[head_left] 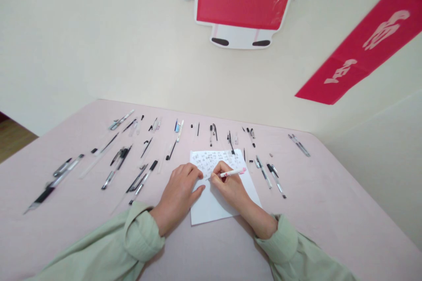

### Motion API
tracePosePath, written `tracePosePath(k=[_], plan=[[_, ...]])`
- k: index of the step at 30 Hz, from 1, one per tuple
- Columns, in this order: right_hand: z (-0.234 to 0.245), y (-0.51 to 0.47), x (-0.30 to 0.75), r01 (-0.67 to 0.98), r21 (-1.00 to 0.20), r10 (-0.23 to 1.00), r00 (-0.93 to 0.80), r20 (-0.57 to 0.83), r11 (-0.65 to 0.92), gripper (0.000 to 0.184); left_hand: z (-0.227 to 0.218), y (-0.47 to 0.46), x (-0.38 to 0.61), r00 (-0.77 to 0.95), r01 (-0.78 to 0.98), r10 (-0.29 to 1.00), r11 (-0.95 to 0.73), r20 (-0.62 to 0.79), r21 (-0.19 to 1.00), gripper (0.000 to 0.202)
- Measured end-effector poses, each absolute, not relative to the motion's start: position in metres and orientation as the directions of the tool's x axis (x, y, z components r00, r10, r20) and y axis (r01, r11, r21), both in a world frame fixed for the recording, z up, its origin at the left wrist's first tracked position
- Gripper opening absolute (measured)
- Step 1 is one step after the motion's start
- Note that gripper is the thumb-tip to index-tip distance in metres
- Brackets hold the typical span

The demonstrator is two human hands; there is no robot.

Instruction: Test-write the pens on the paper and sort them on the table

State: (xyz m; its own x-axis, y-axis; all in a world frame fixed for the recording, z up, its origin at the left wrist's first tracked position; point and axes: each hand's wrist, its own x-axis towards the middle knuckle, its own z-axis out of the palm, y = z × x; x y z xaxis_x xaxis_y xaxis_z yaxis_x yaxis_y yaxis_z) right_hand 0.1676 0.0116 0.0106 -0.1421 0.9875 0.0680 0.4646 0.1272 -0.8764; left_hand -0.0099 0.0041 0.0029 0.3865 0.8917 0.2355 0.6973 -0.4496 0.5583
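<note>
Pen and sheet, seen from above. The white pen [232, 172], pink at its upper end, slants over the sheet of paper [214, 210], its writing end directed at the page near the lowest visible marks. Your right grip [229, 186] is narrow, pinched around the pen's lower part; the exact contact of tip and paper is too small to tell. Your left grip [180, 184] holds nothing: the hand lies palm down across the sheet's left edge, thumb parted from the fingers, fingertips on the page. Small dark handwriting [214, 156] fills the upper part; the lower part is blank.

For sound strokes, a light pinch and an even slant should serve best. Let the left fingertips bear down just enough to stop the sheet turning, clear of the line being written. Level lines matter, since the sheet sits slightly askew to you.

Around the sheet, pens and pen parts lie scattered on the pink-covered counter [211, 252]. A dark pen part [231, 140] reaches the sheet's upper edge and could be nudged if you shift the page; a clear-barrelled pen [263, 172] lies just beyond the right edge. Behind rises a pale wall [82, 30] bearing a red banner [362, 48].
</note>
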Motion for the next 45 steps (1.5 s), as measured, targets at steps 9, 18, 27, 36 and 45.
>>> tracePosePath(k=[9, 18, 27, 36, 45], plan=[[0.0091, 0.0126, 0.1685, 0.460, -0.880, 0.988, -0.141, 0.065, 0.124, 0.012, 0.0028, 0.0043, -0.0096, 0.382, 0.698, 0.894, -0.445, 0.233, 0.561, 0.012], [0.0104, 0.0133, 0.1682, 0.465, -0.873, 0.984, -0.155, 0.085, 0.149, 0.013, 0.0001, 0.0045, -0.0107, 0.385, 0.689, 0.889, -0.456, 0.248, 0.563, 0.011], [0.0099, 0.0129, 0.1684, 0.462, -0.878, 0.988, -0.137, 0.069, 0.125, 0.012, 0.0001, 0.0046, -0.0101, 0.383, 0.690, 0.889, -0.455, 0.249, 0.563, 0.012], [0.0105, 0.0128, 0.1683, 0.459, -0.878, 0.986, -0.152, 0.074, 0.136, 0.013, 0.0011, 0.0046, -0.0102, 0.381, 0.688, 0.889, -0.455, 0.252, 0.566, 0.012], [0.0101, 0.0126, 0.1692, 0.458, -0.877, 0.983, -0.162, 0.081, 0.148, 0.014, 0.0019, 0.0038, -0.0101, 0.389, 0.694, 0.889, -0.455, 0.241, 0.558, 0.013]])
